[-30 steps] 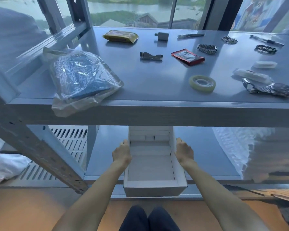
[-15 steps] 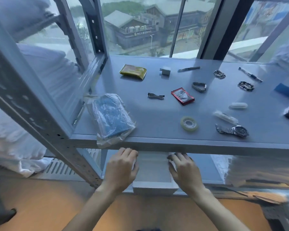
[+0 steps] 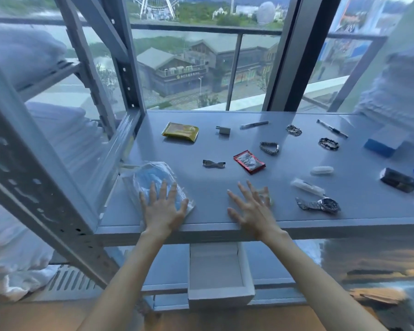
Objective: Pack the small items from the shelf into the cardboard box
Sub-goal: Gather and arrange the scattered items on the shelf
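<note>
Crinkled plastic bag under left hand | right hand over shelf | fingers spread

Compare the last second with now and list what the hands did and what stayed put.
Both hands left the cardboard box and rose to the upper shelf: left hand now over the plastic bag, right hand over the tape roll, fingers spread, nothing gripped. Box and shelf items unmoved.

- We see a lit sign on the grey building outside the window; its characters are too small to read
- We read nothing on the shelf items
</note>
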`<state>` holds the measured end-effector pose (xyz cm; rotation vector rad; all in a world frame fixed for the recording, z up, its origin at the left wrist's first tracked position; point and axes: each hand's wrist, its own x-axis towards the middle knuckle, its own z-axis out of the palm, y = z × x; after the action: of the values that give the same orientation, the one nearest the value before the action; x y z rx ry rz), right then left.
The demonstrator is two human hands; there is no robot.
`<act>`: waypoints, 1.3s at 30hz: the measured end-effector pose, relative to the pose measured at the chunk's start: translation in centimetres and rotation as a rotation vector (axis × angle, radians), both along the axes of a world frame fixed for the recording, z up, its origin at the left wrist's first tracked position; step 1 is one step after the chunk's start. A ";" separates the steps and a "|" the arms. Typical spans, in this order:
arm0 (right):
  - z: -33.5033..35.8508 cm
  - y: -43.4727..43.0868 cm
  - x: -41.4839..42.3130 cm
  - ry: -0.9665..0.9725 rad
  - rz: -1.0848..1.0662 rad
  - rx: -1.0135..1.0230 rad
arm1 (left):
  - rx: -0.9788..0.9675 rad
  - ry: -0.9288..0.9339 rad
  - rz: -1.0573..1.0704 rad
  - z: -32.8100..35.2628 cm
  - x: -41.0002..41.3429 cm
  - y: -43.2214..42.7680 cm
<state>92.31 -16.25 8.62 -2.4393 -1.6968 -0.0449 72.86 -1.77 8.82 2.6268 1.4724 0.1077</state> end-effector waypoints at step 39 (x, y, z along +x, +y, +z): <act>-0.1 -13.0 25.9 -0.023 -0.198 0.062 | 0.075 -0.075 -0.366 -0.3 31.5 -9.6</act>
<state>118.22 -29.22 8.55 -2.5598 -1.4344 -0.1494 104.38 -11.36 8.53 2.8654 0.9612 0.2245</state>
